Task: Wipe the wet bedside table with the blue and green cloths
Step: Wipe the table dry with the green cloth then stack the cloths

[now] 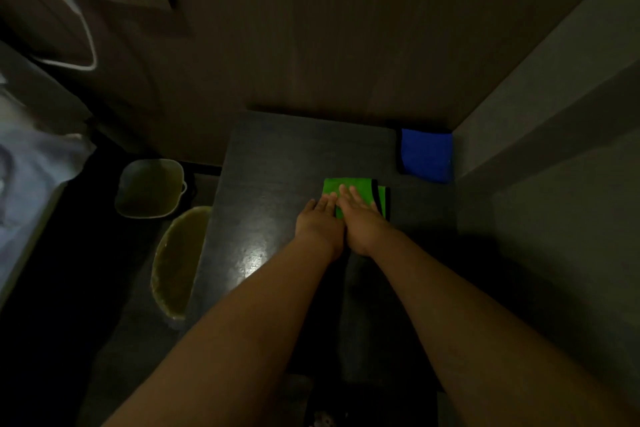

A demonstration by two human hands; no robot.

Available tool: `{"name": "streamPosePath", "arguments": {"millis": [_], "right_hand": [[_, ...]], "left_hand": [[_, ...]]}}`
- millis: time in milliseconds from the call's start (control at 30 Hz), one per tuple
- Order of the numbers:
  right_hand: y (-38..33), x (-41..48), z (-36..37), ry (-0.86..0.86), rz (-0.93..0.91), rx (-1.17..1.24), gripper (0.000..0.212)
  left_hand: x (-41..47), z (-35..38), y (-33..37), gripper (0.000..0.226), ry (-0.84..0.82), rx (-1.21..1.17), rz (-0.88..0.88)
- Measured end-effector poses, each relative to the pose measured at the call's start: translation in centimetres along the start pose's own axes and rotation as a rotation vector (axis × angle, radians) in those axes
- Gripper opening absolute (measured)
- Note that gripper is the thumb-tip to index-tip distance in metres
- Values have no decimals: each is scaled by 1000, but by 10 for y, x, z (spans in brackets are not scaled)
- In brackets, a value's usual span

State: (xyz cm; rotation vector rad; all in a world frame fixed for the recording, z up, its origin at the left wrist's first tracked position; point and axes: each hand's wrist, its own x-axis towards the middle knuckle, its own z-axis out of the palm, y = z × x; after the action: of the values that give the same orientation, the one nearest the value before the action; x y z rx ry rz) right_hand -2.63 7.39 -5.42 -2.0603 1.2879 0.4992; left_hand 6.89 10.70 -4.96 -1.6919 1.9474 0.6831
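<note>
The dark bedside table [277, 163] fills the middle of the head view, with a wet shine near its front left. A folded green cloth [346, 184] lies flat on the table's right half. Both hands press down on it side by side: my left hand [320, 218] covers its near left edge with fingers flat, and my right hand [362, 218] lies across its middle, fingers spread flat. A folded blue cloth [427, 156] rests in the table's far right corner, against the walls and apart from both hands.
A pale square basin [150, 188] and a yellowish oval tub [176, 260] sit on the floor left of the table. A bed with light bedding [31, 166] is at far left. Wood panelling [311, 28] backs the table; a grey wall [554, 149] bounds its right side.
</note>
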Motion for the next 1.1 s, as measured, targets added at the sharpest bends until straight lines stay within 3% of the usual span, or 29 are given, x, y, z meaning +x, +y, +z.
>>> {"name": "streamPosePath", "arguments": {"millis": [733,1100], "right_hand": [[-80,-107,137,-42,50,24,72],[-109,-132,182,47,42,-2,76]], "left_hand": [[-144,103,-17,72,-115,50,136],[-181,131,-31,68,-128,144,191]]}}
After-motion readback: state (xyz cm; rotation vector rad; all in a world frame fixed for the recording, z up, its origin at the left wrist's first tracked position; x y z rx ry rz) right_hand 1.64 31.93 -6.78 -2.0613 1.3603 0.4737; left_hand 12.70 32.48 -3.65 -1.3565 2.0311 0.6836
